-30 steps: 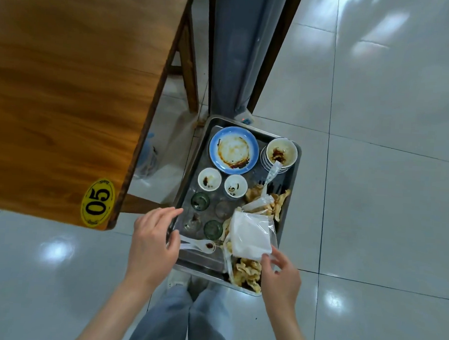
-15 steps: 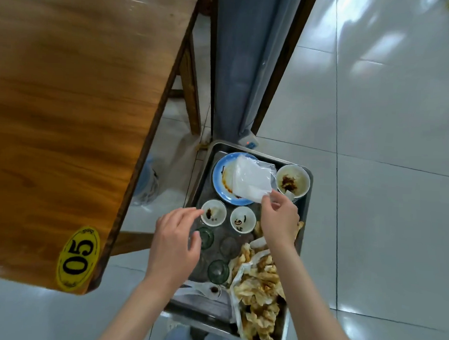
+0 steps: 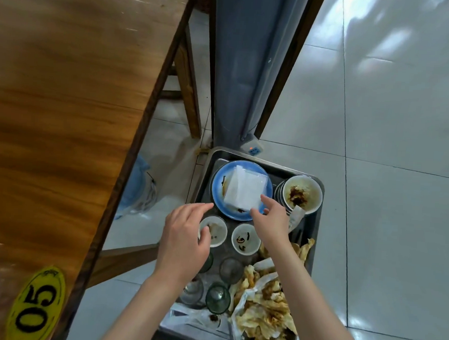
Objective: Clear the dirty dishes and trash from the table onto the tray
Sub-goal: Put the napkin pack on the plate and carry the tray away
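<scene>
While the brown wooden worktop (image 3: 60, 104) fills 9 to 11 o'clock with nothing on its visible part but the yellow oval "05" number sticker (image 3: 35, 306) at 7, the load sits on the rectangular steel tray (image 3: 260, 164) lower centre, on the pale tiled floor (image 3: 401, 153).

Left hand (image 3: 184, 242): fingers loosely spread, holding nothing, hovering over the near-left small white sauce dish (image 3: 213, 231). Probably staged to steady or regroup the small ware.

Next right: second small white sauce dish (image 3: 245, 239), then clear drinking glasses (image 3: 218, 298) grouped at 6, upright. Small items are clustered, presumably to keep them from sliding.

Blue-rimmed round plate (image 3: 242, 189) at the tray's 12 o'clock end. White folded plastic napkin packet (image 3: 244, 190) lies flat on it. Flat trash on a flat plate keeps it off the greasy scraps, I'd judge.

Right hand (image 3: 271, 220): fingertips at the packet's near corner, thumb and index apart. Whether it pinches the edge or only touches it, can't tell.

Stacked white bowls with brown sauce residue (image 3: 301, 194) at 2. Pile of fried yellow crisps on crumpled white plastic bags (image 3: 265, 312) at 5.

Judgement: clearing near done, tray crowded; watch the glasses if it's lifted.
</scene>
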Demonstrator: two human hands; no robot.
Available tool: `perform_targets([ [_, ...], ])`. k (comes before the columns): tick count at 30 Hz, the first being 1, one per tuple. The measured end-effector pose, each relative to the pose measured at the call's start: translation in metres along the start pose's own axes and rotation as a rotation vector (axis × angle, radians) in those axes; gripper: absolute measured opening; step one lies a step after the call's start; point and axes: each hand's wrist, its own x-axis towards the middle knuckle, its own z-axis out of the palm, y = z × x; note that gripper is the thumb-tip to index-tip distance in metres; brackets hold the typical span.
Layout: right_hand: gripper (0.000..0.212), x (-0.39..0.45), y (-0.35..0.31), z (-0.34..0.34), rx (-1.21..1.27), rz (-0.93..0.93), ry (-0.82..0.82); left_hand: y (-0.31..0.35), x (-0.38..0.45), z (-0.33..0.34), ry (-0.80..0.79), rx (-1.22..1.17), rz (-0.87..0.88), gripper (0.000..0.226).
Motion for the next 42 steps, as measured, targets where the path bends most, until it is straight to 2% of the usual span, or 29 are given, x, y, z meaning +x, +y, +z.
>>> perform_targets([
  [7, 0.039, -0.033, 0.007, -0.024, 0.061, 0.006, 0.057, -0.007, -0.009, 0.001, -0.013, -0.007, -0.017, 0.041],
  [16, 0.031, -0.081, -0.013, -0.098, 0.012, -0.12, 0.116, -0.008, -0.047, -0.015, 0.005, -0.038, -0.116, 0.04],
  [23, 0.03, -0.087, -0.029, -0.114, -0.178, -0.258, -0.047, 0.005, -0.093, -0.013, 0.097, -0.047, -0.296, 0.039],
  [26, 0.031, -0.083, -0.026, -0.114, -0.289, -0.331, -0.149, 0.017, -0.117, 0.002, 0.154, -0.079, -0.453, 0.038],
  [30, 0.029, -0.064, -0.02, -0.118, -0.449, -0.464, -0.267, 0.047, -0.142, 0.036, 0.308, -0.142, -0.636, 0.037],
  [35, 0.027, -0.041, -0.024, -0.12, -0.511, -0.584, -0.279, 0.067, -0.169, 0.073, 0.412, -0.205, -0.766, 0.038],
  [38, 0.025, -0.035, -0.029, -0.12, -0.567, -0.656, -0.25, 0.074, -0.182, 0.087, 0.422, -0.238, -0.833, 0.035],
  [42, 0.027, -0.024, -0.04, -0.121, -0.623, -0.678, -0.306, 0.079, -0.187, 0.096, 0.439, -0.262, -0.884, 0.036],
])
